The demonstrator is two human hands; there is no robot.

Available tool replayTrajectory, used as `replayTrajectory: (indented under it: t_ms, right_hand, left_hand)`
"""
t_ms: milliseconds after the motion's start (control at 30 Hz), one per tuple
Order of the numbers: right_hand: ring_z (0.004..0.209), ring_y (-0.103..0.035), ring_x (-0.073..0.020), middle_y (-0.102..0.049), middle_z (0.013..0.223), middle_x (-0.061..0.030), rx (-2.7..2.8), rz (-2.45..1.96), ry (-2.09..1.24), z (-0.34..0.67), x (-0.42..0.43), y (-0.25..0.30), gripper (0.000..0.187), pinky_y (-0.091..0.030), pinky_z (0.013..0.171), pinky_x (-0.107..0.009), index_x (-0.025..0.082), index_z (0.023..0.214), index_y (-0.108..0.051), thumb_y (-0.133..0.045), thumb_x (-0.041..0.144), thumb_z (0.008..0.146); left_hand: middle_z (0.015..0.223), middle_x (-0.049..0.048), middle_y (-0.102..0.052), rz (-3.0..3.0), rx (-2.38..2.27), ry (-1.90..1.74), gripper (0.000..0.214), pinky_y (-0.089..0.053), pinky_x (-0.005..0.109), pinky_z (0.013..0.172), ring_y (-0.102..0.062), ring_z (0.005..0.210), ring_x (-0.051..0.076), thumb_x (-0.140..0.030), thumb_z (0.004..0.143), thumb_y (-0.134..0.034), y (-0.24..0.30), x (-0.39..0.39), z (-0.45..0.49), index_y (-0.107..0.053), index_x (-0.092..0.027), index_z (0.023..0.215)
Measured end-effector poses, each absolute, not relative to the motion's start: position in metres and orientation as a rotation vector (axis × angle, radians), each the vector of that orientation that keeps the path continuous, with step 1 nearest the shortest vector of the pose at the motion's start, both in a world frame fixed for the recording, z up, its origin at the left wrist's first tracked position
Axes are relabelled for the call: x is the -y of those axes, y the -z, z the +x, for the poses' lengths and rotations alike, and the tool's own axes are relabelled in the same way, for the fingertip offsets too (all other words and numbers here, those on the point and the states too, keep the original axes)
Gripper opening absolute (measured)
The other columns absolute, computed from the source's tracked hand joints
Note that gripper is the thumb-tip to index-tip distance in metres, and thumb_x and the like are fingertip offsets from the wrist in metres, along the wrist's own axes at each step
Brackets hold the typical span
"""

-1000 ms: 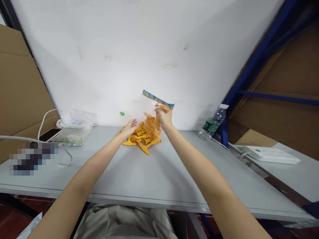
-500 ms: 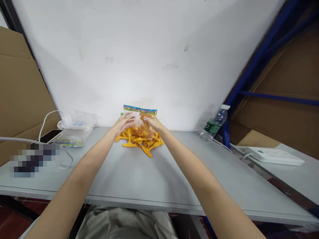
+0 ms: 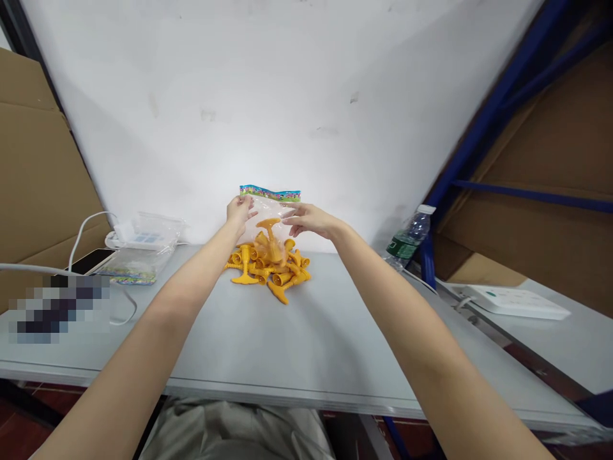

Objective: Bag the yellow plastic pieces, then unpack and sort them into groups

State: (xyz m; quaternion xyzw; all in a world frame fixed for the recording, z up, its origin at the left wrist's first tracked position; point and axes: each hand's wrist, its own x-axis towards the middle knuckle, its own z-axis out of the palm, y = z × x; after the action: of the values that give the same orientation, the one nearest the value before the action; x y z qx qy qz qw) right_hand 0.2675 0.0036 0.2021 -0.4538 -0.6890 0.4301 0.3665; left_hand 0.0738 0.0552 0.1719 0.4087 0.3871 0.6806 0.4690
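A clear plastic bag (image 3: 261, 211) with a colourful header strip stands raised over the pile, against the wall side of the table. My left hand (image 3: 241, 214) pinches its left edge just below the strip. At its right side is my right hand (image 3: 313, 220), fingers stretched toward the bag and apart; whether they touch the film I cannot tell. Inside the bag, a yellow T-shaped plastic piece (image 3: 269, 236) shows through the film. Beneath and around it lies a heap of similar yellow plastic pieces (image 3: 282, 278), some with hollow round ends.
Left on the table (image 3: 268, 345) lie clear bags (image 3: 153, 246), a phone (image 3: 93, 260), white cables and a blurred patch. A plastic bottle (image 3: 409, 236) leans by the blue rack post (image 3: 428, 262) at right. Beyond it lies a white power strip (image 3: 517, 301). Cardboard (image 3: 43, 160) stands at far left.
My right hand has come out of the bag and moved right. My left hand has risen and closed on the bag's edge. The bag sits higher, a yellow piece now upright in it.
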Motion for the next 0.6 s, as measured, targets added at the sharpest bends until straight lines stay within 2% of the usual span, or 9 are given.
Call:
replayTrajectory:
  t_ms: [133, 267, 367, 467, 533, 600]
  right_hand:
    - [0.059, -0.067, -0.0142, -0.065, 0.092, -0.0055, 1.443, -1.018, -1.190, 0.253, -0.006, -0.202, 0.037, -0.060, 0.059, -0.032, 0.015, 0.106, -0.062, -0.071, 0.008, 0.071]
    - [0.071, -0.071, -0.0156, -0.064, 0.094, -0.0043, 1.292, -0.934, -1.123, 0.240, -0.013, -0.203, 0.021, -0.061, 0.069, -0.032, 0.016, 0.092, -0.062, -0.063, 0.007, 0.073]
    - [0.081, -0.070, -0.0148, -0.064, 0.112, -0.0056, 1.339, -0.969, -1.010, 0.234, -0.017, -0.191, 0.033, -0.059, 0.078, -0.035, 0.020, 0.105, -0.062, -0.059, 0.009, 0.074]
    - [0.099, -0.066, -0.0202, -0.057, 0.131, -0.0098, 1.546, -1.125, -0.864, 0.230, -0.013, -0.161, 0.055, -0.054, 0.091, -0.043, 0.023, 0.129, -0.054, -0.059, 0.014, 0.075]
    - [0.120, -0.057, -0.0258, -0.053, 0.140, -0.0125, 1.825, -1.241, -0.771, 0.228, -0.008, -0.135, 0.057, -0.044, 0.103, -0.046, 0.022, 0.135, -0.052, -0.060, 0.020, 0.078]
    - [0.138, -0.039, -0.0292, -0.043, 0.149, -0.0133, 2.137, -1.362, -0.674, 0.227, -0.004, -0.110, 0.057, -0.029, 0.115, -0.048, 0.021, 0.137, -0.052, -0.060, 0.024, 0.081]
  left_hand:
    - [0.088, 0.0018, -0.060, 1.052, -0.880, -1.729, 0.014, -0.052, 0.029, 0.081, -0.059, 0.090, 0.011, -0.025, 0.087, -0.059, -0.186, -0.058, 0.074, -0.049, -0.018, 0.080]
    - [0.092, 0.0024, -0.062, 1.113, -0.813, -1.836, 0.018, -0.052, 0.027, 0.080, -0.059, 0.097, 0.014, -0.031, 0.083, -0.065, -0.195, -0.064, 0.065, -0.051, -0.020, 0.080]
    - [0.092, 0.0033, -0.063, 1.083, -0.812, -1.908, 0.022, -0.052, 0.027, 0.078, -0.060, 0.098, 0.015, -0.034, 0.080, -0.069, -0.197, -0.068, 0.052, -0.052, -0.021, 0.080]
    - [0.091, 0.0030, -0.063, 1.005, -0.816, -1.982, 0.024, -0.052, 0.028, 0.078, -0.061, 0.096, 0.015, -0.037, 0.078, -0.071, -0.199, -0.070, 0.034, -0.053, -0.021, 0.079]
    - [0.090, 0.0024, -0.064, 0.952, -0.810, -2.026, 0.025, -0.052, 0.029, 0.079, -0.061, 0.094, 0.014, -0.038, 0.076, -0.072, -0.204, -0.071, 0.021, -0.053, -0.022, 0.079]
    - [0.089, 0.0018, -0.064, 0.916, -0.787, -2.056, 0.025, -0.052, 0.030, 0.080, -0.061, 0.092, 0.014, -0.039, 0.076, -0.071, -0.212, -0.071, 0.010, -0.053, -0.022, 0.080]
